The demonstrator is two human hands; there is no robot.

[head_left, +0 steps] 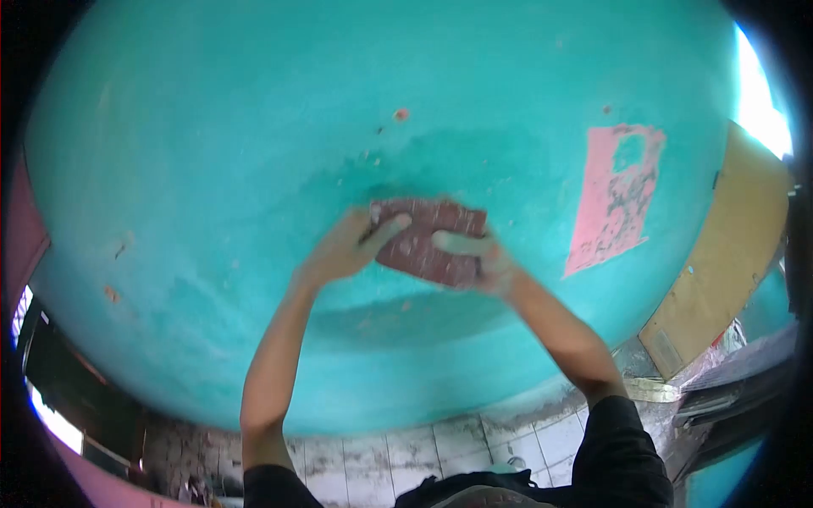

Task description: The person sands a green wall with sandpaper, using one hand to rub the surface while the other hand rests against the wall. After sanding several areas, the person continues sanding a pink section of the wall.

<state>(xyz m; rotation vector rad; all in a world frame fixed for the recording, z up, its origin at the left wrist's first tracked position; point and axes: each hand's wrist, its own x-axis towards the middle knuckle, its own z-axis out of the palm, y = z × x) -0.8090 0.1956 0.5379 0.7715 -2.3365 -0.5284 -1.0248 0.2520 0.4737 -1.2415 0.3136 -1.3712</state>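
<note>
A reddish-brown sheet of sandpaper, creased and dusted with pale powder, is spread between my two hands in front of the turquoise wall. My left hand grips its left edge, thumb across the face toward me and fingers hidden behind. At the right edge my right hand holds it the same way, its thumb whitish with dust. Whether the sheet's far side touches the wall cannot be made out. Darker patches and small chips mark the wall around the sheet.
A pink patch of bare paint lies on the wall to the right. Beyond it stands a tan wooden board. Dirty white floor tiles run along the wall's foot. Dark furniture is at the lower left.
</note>
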